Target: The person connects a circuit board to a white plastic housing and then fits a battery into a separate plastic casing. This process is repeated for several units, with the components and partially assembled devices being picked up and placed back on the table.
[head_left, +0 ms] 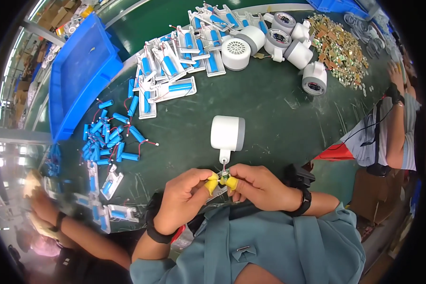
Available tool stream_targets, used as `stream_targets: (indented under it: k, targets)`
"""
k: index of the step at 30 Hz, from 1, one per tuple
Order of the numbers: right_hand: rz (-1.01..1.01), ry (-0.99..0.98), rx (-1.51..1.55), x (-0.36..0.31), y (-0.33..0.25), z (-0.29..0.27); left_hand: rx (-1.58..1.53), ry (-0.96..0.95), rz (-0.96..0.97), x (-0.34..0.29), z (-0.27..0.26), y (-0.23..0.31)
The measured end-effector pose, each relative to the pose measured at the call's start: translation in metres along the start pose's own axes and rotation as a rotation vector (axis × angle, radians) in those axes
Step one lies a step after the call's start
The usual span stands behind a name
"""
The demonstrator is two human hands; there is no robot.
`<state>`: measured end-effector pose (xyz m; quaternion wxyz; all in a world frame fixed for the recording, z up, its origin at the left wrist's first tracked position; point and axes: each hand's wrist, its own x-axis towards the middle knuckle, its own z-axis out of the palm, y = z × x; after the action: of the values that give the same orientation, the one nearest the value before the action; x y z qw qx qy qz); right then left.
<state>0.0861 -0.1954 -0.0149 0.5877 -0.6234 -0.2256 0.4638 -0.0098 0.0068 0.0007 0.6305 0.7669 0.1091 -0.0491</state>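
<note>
Close to my body at the table's near edge, my left hand [188, 187] and my right hand [261, 188] meet, yellow covers on thumb and index fingertips. Between them is a small green circuit board [226, 174], pinched by my right fingers. My left fingers are pinched against its left side; what exactly they grip is hidden. Thin wires run from the board up to the neck of a white cylindrical housing with a grey rim [226, 133], which lies on its side just beyond my hands. Below my fingertips, a pale part shows partly.
Loose blue battery cells [110, 135] with wires lie left. White trays holding blue cells [169, 65] are piled at the back, beside several white housings [235, 53] and a heap of small boards [338, 45]. A blue bin [83, 71] stands far left. Other people's arms [87, 239] appear at both sides.
</note>
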Motion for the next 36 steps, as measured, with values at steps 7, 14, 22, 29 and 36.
stream_targets:
  k: [7,14,22,29,36]
  targets:
    - [0.012,0.004,0.059,0.0,0.0,0.001,0.282,-0.01,0.195,0.0,0.007,0.005]
    - [0.057,-0.014,0.086,-0.001,0.0,0.0,0.611,0.206,0.617,-0.002,0.022,-0.007]
    - [-0.011,0.008,-0.029,0.0,-0.001,0.002,0.22,0.037,0.163,-0.004,0.012,-0.001]
    - [-0.009,0.03,0.031,0.0,-0.003,0.005,0.107,0.048,0.155,-0.005,0.013,-0.005]
    - [-0.11,0.018,-0.066,-0.001,-0.002,0.003,0.173,0.034,0.21,-0.002,0.012,-0.005]
